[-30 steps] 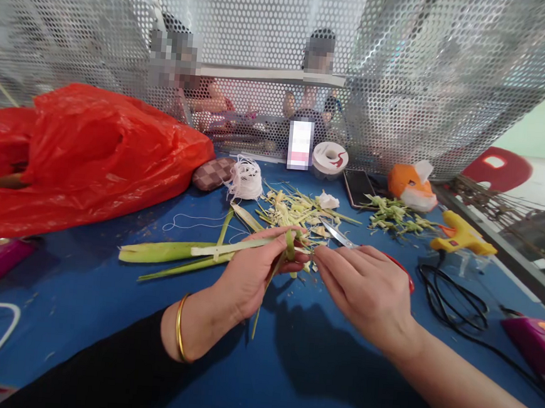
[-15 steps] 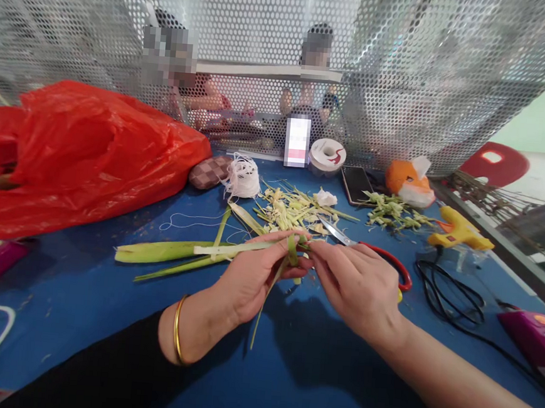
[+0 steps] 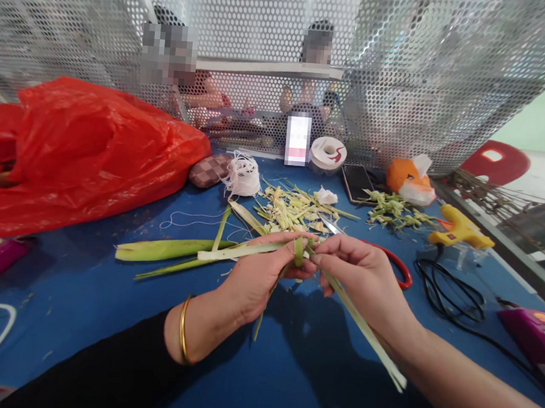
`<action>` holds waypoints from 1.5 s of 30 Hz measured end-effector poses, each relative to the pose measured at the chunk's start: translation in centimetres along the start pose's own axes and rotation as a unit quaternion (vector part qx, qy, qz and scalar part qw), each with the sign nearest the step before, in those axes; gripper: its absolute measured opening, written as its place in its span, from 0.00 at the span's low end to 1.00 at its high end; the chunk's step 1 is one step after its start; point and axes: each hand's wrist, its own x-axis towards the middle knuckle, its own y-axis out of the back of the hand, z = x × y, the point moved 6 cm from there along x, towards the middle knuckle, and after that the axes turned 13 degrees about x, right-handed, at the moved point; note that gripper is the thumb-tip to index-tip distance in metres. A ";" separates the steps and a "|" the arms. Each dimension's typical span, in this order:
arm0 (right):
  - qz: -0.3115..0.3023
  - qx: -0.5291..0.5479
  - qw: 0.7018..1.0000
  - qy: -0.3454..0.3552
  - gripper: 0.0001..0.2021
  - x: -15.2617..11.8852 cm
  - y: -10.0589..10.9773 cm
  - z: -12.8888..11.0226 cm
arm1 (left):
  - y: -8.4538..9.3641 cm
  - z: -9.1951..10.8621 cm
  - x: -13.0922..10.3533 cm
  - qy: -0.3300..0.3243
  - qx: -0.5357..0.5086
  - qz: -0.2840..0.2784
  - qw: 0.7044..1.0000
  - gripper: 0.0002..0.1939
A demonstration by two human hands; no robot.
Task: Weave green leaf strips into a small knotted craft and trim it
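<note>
My left hand (image 3: 257,275), with a gold bangle at the wrist, is closed on green leaf strips. A green loop (image 3: 299,251) stands up at its thumb, and a pale strip (image 3: 245,249) sticks out to the left. My right hand (image 3: 364,271) pinches a long pale green strip (image 3: 361,327) beside the loop; its split end hangs toward the lower right. The two hands are nearly touching. Behind my right hand lie scissors (image 3: 402,271) with red handles, partly hidden. Wide green leaves (image 3: 160,250) rest on the blue table to the left.
Leaf scraps (image 3: 291,208), white string (image 3: 244,176) and a ribbon spool (image 3: 328,153) lie ahead. A red bag (image 3: 92,152) fills the left. On the right are a yellow glue gun (image 3: 462,228), a black cable (image 3: 448,299) and a phone (image 3: 358,184). People sit behind the mesh (image 3: 250,13).
A long pale strip now extends from my right fingers toward the lower right. My right hand has turned and shifted slightly right; my left hand has moved a little right.
</note>
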 end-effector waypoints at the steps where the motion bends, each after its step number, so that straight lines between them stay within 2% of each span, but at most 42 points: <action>1: 0.001 0.033 0.999 -0.021 0.06 0.0 -0.1 0.1 | 0.0 0.1 0.0 -0.010 0.013 -0.001 1.000 0.10; 5: 0.017 0.109 0.992 -0.064 0.07 -0.1 0.0 0.7 | 0.0 0.1 0.0 -0.013 0.026 -0.004 1.000 0.12; 9: 0.036 0.120 0.991 -0.047 0.07 -0.1 0.0 1.2 | 0.0 -0.2 0.1 0.005 0.002 -0.017 1.000 0.12; 13: 0.046 0.104 0.993 -0.035 0.09 -0.5 -0.3 1.1 | 0.1 -0.2 0.1 0.012 -0.001 0.000 1.000 0.12; 16: 0.045 0.057 0.997 -0.014 0.09 -0.8 -0.6 0.7 | 0.3 -0.1 0.2 0.010 0.009 0.023 1.000 0.12; 19: 0.032 -0.016 0.999 0.040 0.08 -1.3 -0.9 0.1 | 0.6 0.0 0.3 0.008 0.006 0.045 0.999 0.12; 24: -0.001 -0.159 0.976 0.149 0.04 -2.1 -1.2 -0.3 | 1.2 -0.3 0.4 0.029 -0.016 0.071 0.997 0.10; 26: 0.000 -0.252 0.943 0.217 0.03 -2.3 -1.2 -0.6 | 1.2 -0.2 0.4 0.033 -0.034 0.068 0.997 0.10; 27: 0.002 -0.308 0.914 0.264 0.03 -2.5 -1.4 -0.9 | 1.1 -0.1 0.4 0.034 -0.043 0.059 0.997 0.09; 29: 0.006 -0.416 0.827 0.377 0.03 -2.9 -1.9 -1.7 | 0.7 0.0 0.4 0.028 -0.061 0.030 0.997 0.08; 31: -0.003 -0.479 0.732 0.485 0.02 -3.5 -2.6 -2.1 | 0.4 -0.1 0.5 0.019 -0.075 0.004 0.997 0.07; 32: -0.018 -0.490 0.700 0.519 0.02 -3.7 -2.9 -2.1 | 0.4 -0.1 0.5 0.014 -0.081 -0.004 0.997 0.07; 37: -0.106 -0.540 0.610 0.571 0.11 -4.0 -4.0 -1.1 | 0.6 -0.6 0.7 0.010 -0.081 0.001 0.997 0.07; 41: -0.147 -0.581 0.532 0.598 0.10 -4.5 -4.9 -0.3 | 0.5 -0.5 0.6 0.007 -0.091 0.006 0.996 0.07; 43: -0.161 -0.597 0.512 0.596 0.10 -4.5 -5.2 -0.1 | 0.5 -0.5 0.5 0.018 -0.090 0.022 0.996 0.08; 45: -0.167 -0.603 0.506 0.593 0.11 -4.5 -5.3 -0.1 | 0.5 -0.6 0.4 0.028 -0.085 0.032 0.995 0.08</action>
